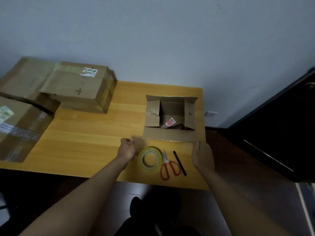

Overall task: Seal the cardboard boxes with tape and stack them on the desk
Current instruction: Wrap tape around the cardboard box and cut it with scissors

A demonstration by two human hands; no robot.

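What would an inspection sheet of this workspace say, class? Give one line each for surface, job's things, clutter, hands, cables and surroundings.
Surface: wooden desk, set against the wall.
Job's things: small open box, flaps spread, items inside; tape roll lying flat in front of it; closed boxes grouped at far left.
Clutter: red-handled scissors and a black pen beside the tape.
Hands: left hand blurred, fingers loosely curled, near the box's front left corner; right hand open, at its front right corner; neither holds anything.
Cables: nothing seen.
Surroundings: pale wall, dark door at right, dark floor.
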